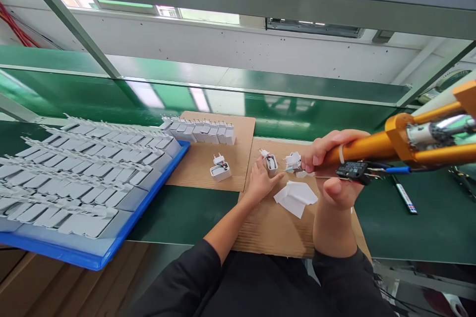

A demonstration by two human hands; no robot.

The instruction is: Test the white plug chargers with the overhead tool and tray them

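Orange tool (pixel 375 146) in the right hand (pixel 344 197), open casing (pixel 273 171) at the left hand (pixel 258 181)

Head view: closest to the lens, the orange tool reaches in from the right edge, carrying a black switch (pixel 353 172) with a blue-sleeved wire (pixel 397 170); the right hand is wrapped firmly around its front part, fingers over the top and thumb below, and its slim nozzle points left towards the left hand; whether the tip touches anything is too small to tell. Left fingers and thumb are partly spread about the white open casing, which stands on the right-hand cardboard sheet (pixel 275 235); the fingers bear on its left side and the thumb stretches past its front.

Just beyond the nozzle lies a white plug part (pixel 293 159), partly hidden; nearer the person is a crumpled white paper (pixel 295 198); to the left, a second casing (pixel 220 173) with a plug piece at its rim sits on another cardboard sheet (pixel 243 133), in front of a row of white adapters (pixel 208 132); farther left, a blue tray (pixel 100 261) holds several more rows, prongs up; on the green worktop (pixel 174 213), at right, lies a marker pen (pixel 406 198).
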